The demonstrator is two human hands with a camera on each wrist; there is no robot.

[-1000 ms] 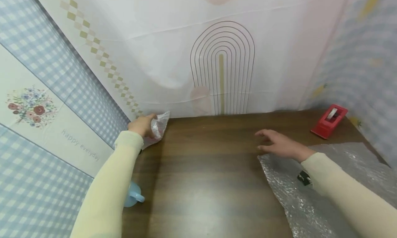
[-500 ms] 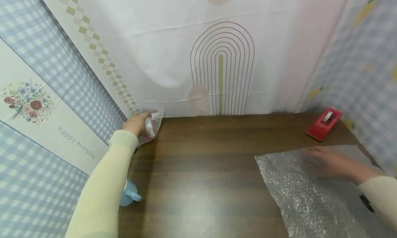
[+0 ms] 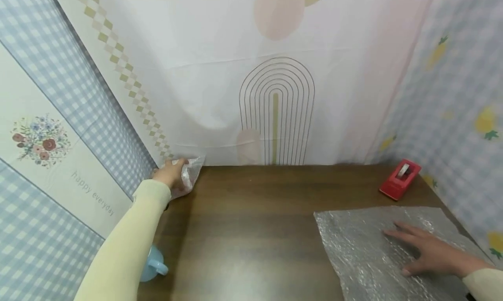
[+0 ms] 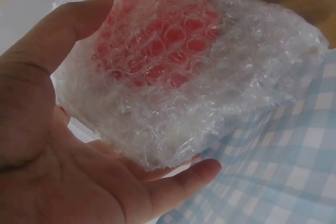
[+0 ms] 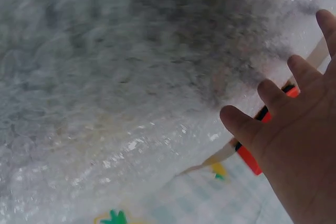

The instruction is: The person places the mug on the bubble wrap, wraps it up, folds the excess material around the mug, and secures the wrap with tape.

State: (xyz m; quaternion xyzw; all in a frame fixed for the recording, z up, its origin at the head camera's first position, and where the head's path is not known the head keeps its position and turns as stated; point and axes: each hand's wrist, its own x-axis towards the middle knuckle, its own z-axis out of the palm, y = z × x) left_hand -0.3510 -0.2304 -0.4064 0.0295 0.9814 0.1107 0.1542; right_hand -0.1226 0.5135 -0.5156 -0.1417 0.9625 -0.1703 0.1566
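While left hand (image 3: 167,174) holds parcel (image 4: 178,77), cloth (image 3: 74,161): "happy everyday" (grey).

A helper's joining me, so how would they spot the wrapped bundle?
Look along the brown table to its far left corner. The left hand holds the wrapped bundle there. Unlike the flat plastic sheet at right, it is bubble-wrapped with red showing through.

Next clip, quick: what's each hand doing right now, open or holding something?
Left hand: holding a bubble-wrapped bundle.
Right hand: open, fingers spread over the bubble wrap sheet, holding nothing.
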